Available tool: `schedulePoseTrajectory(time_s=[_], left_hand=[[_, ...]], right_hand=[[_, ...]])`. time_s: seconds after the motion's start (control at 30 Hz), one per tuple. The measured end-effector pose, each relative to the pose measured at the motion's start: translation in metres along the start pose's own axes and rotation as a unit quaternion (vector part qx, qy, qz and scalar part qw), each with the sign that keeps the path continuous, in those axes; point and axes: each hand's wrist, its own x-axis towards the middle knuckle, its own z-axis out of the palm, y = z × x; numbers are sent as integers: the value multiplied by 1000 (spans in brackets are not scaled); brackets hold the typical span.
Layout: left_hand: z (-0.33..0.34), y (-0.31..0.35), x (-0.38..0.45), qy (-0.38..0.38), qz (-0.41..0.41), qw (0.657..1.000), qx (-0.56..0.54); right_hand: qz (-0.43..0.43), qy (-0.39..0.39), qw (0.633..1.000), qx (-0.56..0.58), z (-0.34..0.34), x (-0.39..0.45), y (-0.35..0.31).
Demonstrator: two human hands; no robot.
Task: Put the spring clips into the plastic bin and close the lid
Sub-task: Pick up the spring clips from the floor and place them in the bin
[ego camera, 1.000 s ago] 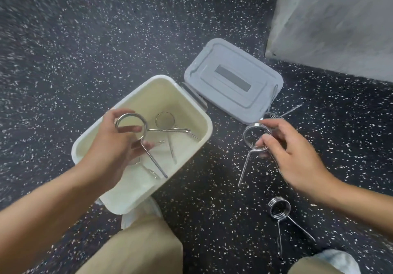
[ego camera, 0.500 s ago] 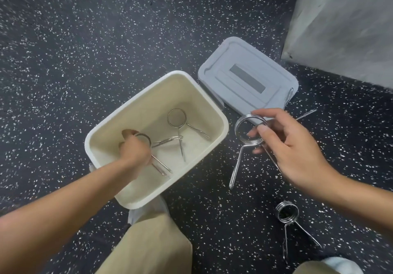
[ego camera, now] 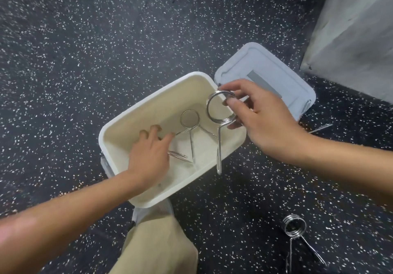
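Observation:
A cream plastic bin (ego camera: 153, 96) stands open on the speckled floor. Its grey lid (ego camera: 282, 75) lies flat just beyond the bin's right corner. My left hand (ego camera: 148, 156) is down inside the bin with fingers spread, over a spring clip (ego camera: 179, 156) that lies on the bottom. A second clip (ego camera: 190, 118) lies in the bin beside it. My right hand (ego camera: 261, 116) pinches the coil of a large spring clip (ego camera: 219, 112) above the bin's right rim, its legs hanging down. One more clip (ego camera: 294, 228) lies on the floor at the lower right.
A further clip's wire legs (ego camera: 320, 127) stick out on the floor by the lid's right edge. A grey wall block (ego camera: 350, 39) rises at the upper right. My knee in beige trousers (ego camera: 157, 244) sits just below the bin.
My left hand went down into the bin with its clip and now has its fingers spread over it. My right hand carried its clip leftward from the floor to above the bin's rim.

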Motion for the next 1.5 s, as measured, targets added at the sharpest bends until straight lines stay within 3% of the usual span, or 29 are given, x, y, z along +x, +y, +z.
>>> schedulePoseTrajectory(time_s=[0.1,0.27,0.43,0.63,1.1,1.23,1.37,1.5], left_hand=[[3,-2,-2,-47,53,997,33],[2,-7,-1,-76,65,995,7],[-1,-13,4,-85,78,993,8],[-4,-13,24,-91,115,985,87],[-18,-13,47,-178,106,974,94],[-21,-12,48,-195,135,965,111],[-18,-18,42,-174,200,958,108],[-12,-25,36,-176,195,962,72]], right_hand=[[2,-13,1000,-16,20,28,-5],[-9,-59,994,-96,61,67,5],[12,-109,958,-263,95,77,32],[80,-85,949,-291,112,72,52],[-10,-107,881,-460,110,72,42],[-17,-102,894,-436,102,66,37],[-63,-62,947,-309,70,46,28],[-61,-17,975,-214,10,18,17]])
